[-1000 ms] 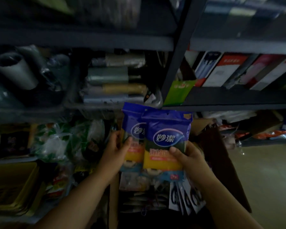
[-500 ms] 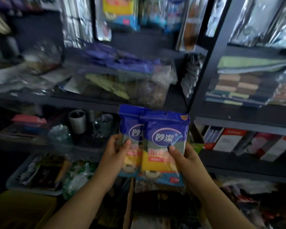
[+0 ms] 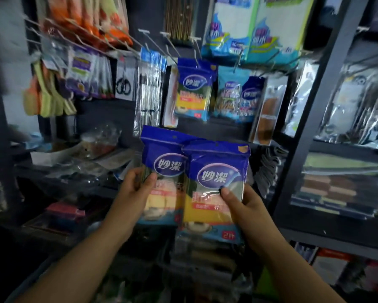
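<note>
Inspection of two flat blue-and-yellow plastic packs, one in each of my hands.

My left hand [image 3: 135, 189] is clamped on the left pack [image 3: 161, 149] at its left edge. The thumb lies on the front; the fingers are behind it, out of sight. My right hand [image 3: 242, 206] is clamped on the right pack [image 3: 216, 158] at its right edge in the same way, thumb pressed on the clear film.

Both packs stand upright below the hanging blue-and-yellow pack [image 3: 193, 92] on its wire peg [image 3: 195, 52], well apart from it.

Hidden or unclear:
- The right pack overlaps the left pack's right edge and covers that strip. I cannot tell whether the two touch there.
- The small lettering on both packs is blurred. Of the contents I make out only yellow and dark green.
- Goods left of the hanging pack are smeared by motion.
- The dark metal shelf post [image 3: 314, 119] right of the hanging pack is cut off at the top edge.
- Stock below my forearms is too dark to identify.

Against the frame half a second ago, both grips and the overlap are unchanged. The view has lifted. The hanging pack, then clipped at the top edge, is now fully visible. The cups formerly beside my packs have left the frame.
</note>
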The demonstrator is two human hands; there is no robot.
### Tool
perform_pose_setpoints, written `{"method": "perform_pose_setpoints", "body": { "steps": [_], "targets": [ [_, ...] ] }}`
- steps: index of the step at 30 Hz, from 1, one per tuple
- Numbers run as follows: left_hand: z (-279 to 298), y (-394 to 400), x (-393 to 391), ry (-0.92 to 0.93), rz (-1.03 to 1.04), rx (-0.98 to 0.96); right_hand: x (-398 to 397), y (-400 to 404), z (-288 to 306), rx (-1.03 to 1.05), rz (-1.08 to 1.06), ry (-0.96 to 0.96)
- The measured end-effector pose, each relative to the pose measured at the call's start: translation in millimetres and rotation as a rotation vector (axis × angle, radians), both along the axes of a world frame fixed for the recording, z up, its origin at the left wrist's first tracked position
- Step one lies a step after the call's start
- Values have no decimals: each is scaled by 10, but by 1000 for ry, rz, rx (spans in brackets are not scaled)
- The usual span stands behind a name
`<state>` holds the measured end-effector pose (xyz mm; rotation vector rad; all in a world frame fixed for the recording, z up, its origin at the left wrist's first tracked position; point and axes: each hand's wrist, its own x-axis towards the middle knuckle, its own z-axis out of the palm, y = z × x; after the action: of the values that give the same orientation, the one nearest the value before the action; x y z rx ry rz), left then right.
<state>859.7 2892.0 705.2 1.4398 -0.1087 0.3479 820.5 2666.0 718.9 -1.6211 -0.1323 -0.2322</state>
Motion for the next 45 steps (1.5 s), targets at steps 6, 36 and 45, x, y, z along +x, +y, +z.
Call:
{"method": "perform_pose_setpoints", "body": {
  "steps": [6, 36, 45],
  "targets": [
    [525, 398, 572, -109, 20, 20, 668, 387, 547, -23, -80, -100],
    [940, 1290, 1658, -196, -53, 86, 2118, 788, 1777, 89, -214, -135],
    [930, 1280, 1702, -153, -43, 59, 2249, 726, 1706, 58, -217, -104]
  ]
}}
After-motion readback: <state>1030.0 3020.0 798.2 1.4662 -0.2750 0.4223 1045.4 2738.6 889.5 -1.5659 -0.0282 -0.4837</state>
